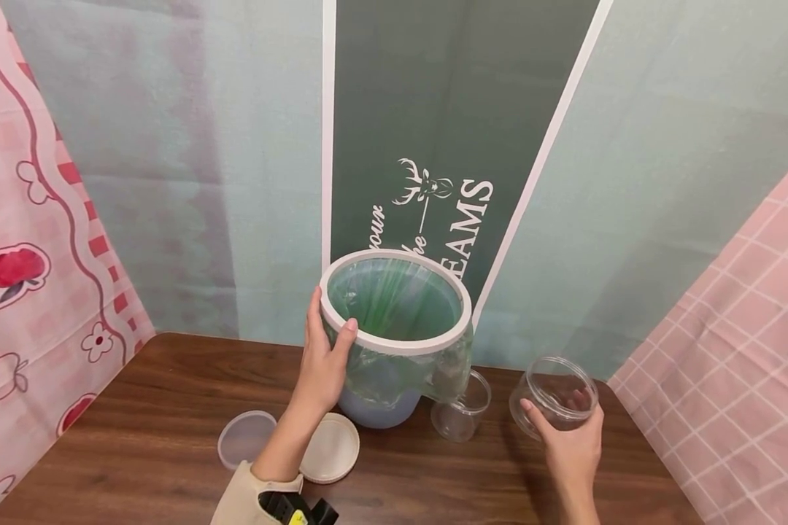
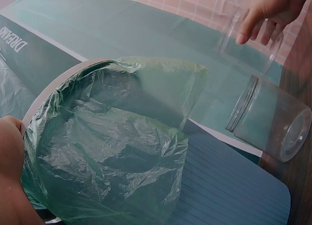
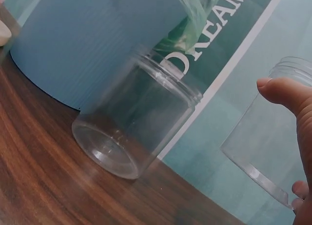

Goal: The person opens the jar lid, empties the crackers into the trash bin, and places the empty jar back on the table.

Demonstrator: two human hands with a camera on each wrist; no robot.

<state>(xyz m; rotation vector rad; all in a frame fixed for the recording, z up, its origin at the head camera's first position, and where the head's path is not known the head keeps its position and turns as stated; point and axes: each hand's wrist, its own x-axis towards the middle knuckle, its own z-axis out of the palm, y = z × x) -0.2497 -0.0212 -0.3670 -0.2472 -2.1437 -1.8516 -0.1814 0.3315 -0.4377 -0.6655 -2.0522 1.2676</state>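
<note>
A blue trash can [image 1: 382,408] with a white rim ring [image 1: 427,344] and a green plastic bag [image 2: 122,156] lining it stands on the table. My left hand [image 1: 323,364] grips its rim from the left, thumb over the ring. On the right, my right hand [image 1: 573,445] holds a clear wide-mouthed plastic jar [image 3: 268,142] around its side, mouth up and without a lid. Between that jar and the trash can stands a second clear jar [image 3: 136,117], upright and lidless, with the bag's overhang partly covering it in the head view.
Two round lids lie on the wooden table [image 1: 171,423] at the left: a translucent lid [image 1: 244,437] and a cream lid [image 1: 331,448], both partly behind my left forearm. Behind the table hangs a green cloth [image 1: 269,182]; pink cloths border both sides.
</note>
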